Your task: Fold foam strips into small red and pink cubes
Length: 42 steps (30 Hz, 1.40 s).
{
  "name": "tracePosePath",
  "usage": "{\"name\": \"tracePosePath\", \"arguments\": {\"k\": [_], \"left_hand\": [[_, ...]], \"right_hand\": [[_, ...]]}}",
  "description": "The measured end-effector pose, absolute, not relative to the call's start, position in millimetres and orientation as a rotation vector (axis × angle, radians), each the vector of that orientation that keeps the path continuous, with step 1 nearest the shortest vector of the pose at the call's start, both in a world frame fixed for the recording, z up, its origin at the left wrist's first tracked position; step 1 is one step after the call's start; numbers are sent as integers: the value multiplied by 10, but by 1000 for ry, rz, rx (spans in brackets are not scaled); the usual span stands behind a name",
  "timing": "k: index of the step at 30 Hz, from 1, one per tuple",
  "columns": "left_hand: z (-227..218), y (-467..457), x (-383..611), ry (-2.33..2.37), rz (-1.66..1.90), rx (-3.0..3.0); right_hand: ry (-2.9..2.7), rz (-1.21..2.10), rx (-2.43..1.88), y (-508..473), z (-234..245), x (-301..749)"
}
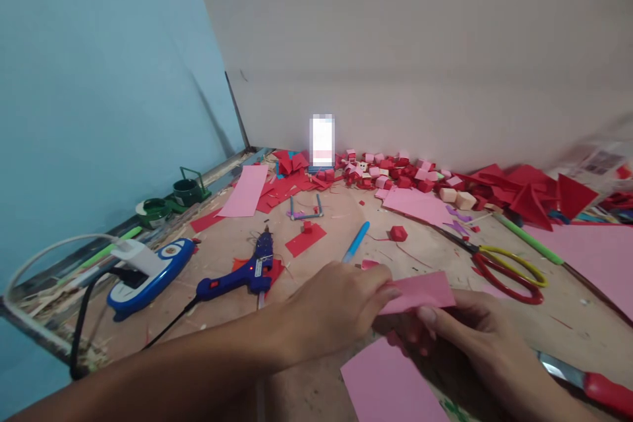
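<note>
Between both hands is a small pink strip of paper [420, 291], held above the table. My left hand [346, 297] pinches its left end, fingers curled over it. At the other end, my right hand [475, 330] grips the strip with the thumb on top; its lower fingers are partly hidden in shadow. Below them lies a larger pink sheet [390, 382]. A blue pen [357, 241] sits just beyond my left hand, and a small red paper cube [398, 233] is a little farther right.
A blue glue gun [242, 275] with a lit red light lies left, near a blue-white power strip [151, 277]. Scissors [509, 270] and a red-handled knife [588, 379] lie right. Several red and pink cubes [395, 171] pile at the back before a bright phone screen [322, 140].
</note>
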<state>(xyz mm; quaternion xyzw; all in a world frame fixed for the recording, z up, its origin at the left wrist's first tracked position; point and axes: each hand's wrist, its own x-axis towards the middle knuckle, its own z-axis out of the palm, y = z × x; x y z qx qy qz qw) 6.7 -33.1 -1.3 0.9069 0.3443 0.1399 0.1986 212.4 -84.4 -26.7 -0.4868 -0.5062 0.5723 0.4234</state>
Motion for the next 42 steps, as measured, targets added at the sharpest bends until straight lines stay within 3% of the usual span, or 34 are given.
{"name": "tracePosePath", "arguments": {"k": [16, 29, 42], "left_hand": [[-117, -371, 78, 767, 519, 2591], [30, -263, 64, 664, 374, 1596], [38, -215, 56, 908, 453, 1716]], "right_hand": [[-1104, 1474, -1367, -938, -216, 2012], [-1139, 1392, -1294, -928, -185, 2006], [-1020, 1410, -1274, -817, -338, 2140]]}}
